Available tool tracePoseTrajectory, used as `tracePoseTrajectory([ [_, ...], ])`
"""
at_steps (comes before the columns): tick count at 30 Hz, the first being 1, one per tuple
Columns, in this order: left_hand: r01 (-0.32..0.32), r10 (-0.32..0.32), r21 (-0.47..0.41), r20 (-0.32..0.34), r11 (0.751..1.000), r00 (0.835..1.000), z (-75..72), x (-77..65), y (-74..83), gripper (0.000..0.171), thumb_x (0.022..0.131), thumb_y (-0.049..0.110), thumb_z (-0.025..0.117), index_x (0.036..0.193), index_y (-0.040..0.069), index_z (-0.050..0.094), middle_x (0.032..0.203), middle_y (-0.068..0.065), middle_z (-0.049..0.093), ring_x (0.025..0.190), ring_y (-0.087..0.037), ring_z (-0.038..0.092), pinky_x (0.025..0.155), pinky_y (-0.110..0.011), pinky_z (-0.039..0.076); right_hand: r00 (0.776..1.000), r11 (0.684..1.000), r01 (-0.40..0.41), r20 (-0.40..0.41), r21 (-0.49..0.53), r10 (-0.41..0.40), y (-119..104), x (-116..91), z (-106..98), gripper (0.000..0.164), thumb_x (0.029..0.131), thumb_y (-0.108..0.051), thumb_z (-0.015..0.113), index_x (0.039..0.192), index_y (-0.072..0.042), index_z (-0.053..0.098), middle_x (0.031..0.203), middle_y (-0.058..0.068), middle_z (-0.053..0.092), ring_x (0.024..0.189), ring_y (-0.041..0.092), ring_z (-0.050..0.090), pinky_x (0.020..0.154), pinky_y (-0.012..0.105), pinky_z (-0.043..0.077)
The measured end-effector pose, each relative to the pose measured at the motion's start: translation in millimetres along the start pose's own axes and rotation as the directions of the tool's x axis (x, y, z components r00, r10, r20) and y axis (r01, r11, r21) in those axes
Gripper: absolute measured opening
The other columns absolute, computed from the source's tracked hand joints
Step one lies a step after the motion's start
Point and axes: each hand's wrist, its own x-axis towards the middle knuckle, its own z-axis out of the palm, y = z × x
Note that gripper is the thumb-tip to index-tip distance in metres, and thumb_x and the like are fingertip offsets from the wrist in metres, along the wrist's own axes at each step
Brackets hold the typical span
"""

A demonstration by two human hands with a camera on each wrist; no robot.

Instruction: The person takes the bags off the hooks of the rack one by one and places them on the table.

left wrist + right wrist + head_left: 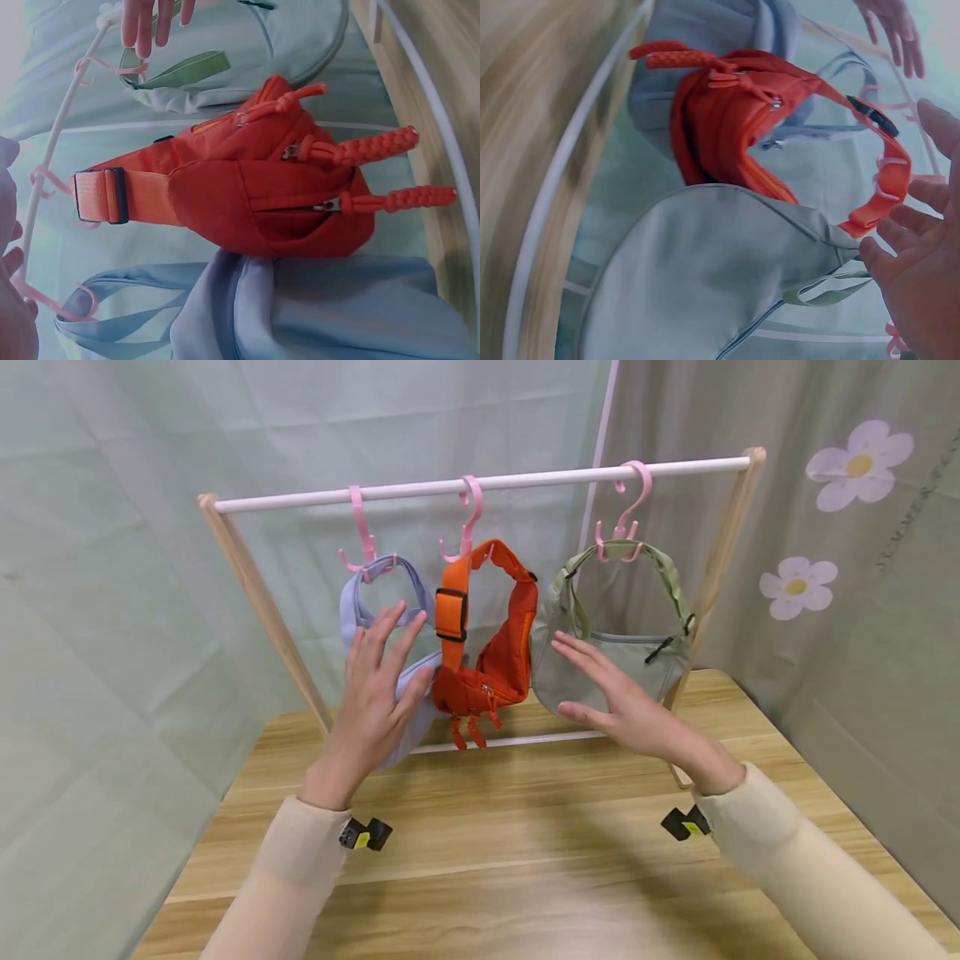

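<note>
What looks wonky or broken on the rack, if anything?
The orange bag looks crooked: it hangs turned partly sideways from its pink hook, while the green bag shows its broad side to the front. Nothing looks broken.

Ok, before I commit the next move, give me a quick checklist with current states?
1. Orange bag hanging from middle pink hook: ok.
2. Blue bag hanging from left pink hook: ok.
3. Green bag hanging from right pink hook: ok.
4. Left hand open and empty: ok.
5. Right hand open and empty: ok.
6. Orange and blue bags apart: cannot tell; they overlap in the head view.
</note>
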Motion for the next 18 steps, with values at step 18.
tracePoseTrajectory([
  [18,-0.032,0.039,0.068,-0.103,0.997,0.994,-9.1,24.1,-8.2,0.065,0.11,0.056,0.036,0.157,0.012,0.045,0.164,-0.015,0.033,0.154,-0.039,0.024,0.123,-0.062,0.007,0.999,0.999,0.033,0.019,-0.034,-0.032,-9,19,-5,0.077,0.1,-0.021,0.073,0.164,-0.017,0.032,0.17,0.005,0.025,0.154,0.025,0.029,0.118,0.055,0.034],
])
